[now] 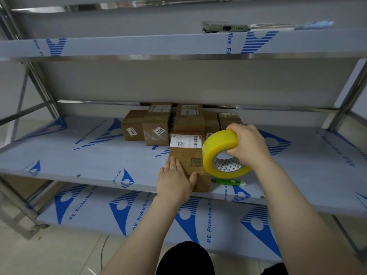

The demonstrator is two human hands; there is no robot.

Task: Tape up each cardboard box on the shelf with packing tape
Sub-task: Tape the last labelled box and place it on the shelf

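A long cardboard box (187,153) with a white shipping label lies at the front of the middle shelf (83,153). My left hand (174,180) rests flat on the box's near left corner, fingers straight. My right hand (248,145) grips a large yellow roll of packing tape (220,153), held upright just right of the box and touching its right side. Behind it, several more cardboard boxes (158,126) stand grouped at the back of the shelf.
A green utility knife (230,182) lies on the shelf below the tape roll, near the front edge. A phone (226,27) sits on the upper shelf. Metal uprights frame both sides; a lower shelf (119,211) runs underneath.
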